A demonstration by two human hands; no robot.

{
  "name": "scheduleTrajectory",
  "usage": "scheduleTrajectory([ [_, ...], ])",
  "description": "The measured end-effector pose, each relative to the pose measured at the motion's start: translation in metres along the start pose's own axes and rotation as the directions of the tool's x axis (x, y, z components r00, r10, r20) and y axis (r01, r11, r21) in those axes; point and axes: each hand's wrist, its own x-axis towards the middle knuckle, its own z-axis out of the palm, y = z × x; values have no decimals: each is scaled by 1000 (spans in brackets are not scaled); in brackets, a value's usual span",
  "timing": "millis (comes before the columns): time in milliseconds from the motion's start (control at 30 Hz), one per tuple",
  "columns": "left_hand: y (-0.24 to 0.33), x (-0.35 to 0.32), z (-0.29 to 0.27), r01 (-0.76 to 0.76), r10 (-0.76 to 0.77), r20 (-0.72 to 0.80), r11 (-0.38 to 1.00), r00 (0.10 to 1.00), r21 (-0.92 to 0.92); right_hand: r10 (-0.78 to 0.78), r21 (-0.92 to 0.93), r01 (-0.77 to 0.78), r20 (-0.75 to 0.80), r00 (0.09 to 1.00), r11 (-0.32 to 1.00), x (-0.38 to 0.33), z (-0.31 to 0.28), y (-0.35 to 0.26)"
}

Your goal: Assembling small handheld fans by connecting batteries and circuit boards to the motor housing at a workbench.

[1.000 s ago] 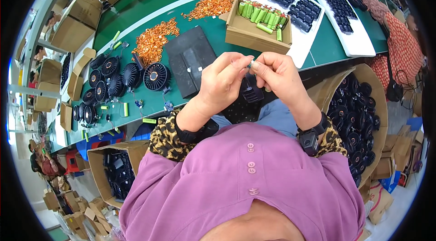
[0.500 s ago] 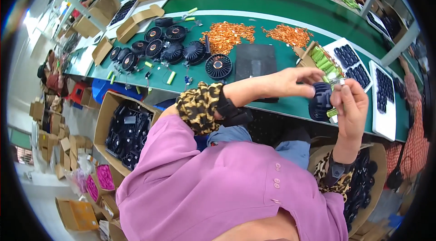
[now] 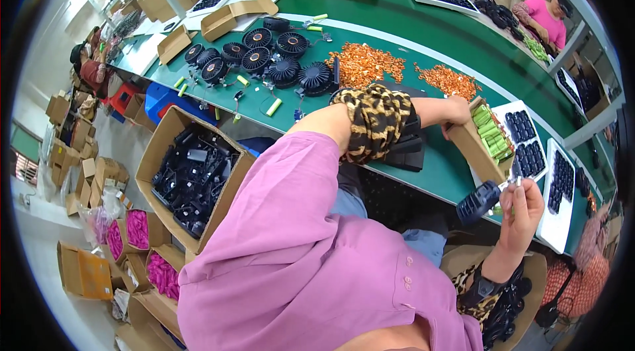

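Observation:
My left hand (image 3: 456,112) is at the far left corner of an open cardboard box (image 3: 481,147) of green cylindrical batteries (image 3: 489,133), its fingers bent over the edge and partly hidden. The box sits tilted near the table's front edge. My right hand (image 3: 521,209) is closed in a pinch on a small whitish piece at the end of a dark round fan unit (image 3: 477,202). The fan unit is held in the air just in front of the box and the table edge. How the piece joins the fan is too small to tell.
Several black fans (image 3: 256,59) with batteries and wires lie on the green table. Orange small parts (image 3: 370,63) form two piles. White trays (image 3: 562,186) of dark parts stand right. A carton of black parts (image 3: 192,179) is left of me; a co-worker (image 3: 546,17) sits across.
My left hand has left the fan unit and reached forward to the battery box, which now sits tilted nearer. My right hand still holds the fan unit, slightly lower. The view has shifted.

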Motion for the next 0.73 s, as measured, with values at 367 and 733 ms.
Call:
scheduleTrajectory([
  [367,-4,-144,-256,-375,146,-605,887,783,-271,54,-37,-54,18,998,998,-8,-8,10],
  [733,-233,-249,-587,-552,149,-916,829,372,-90,224,-157,-230,-55,973,961,54,32,27],
])
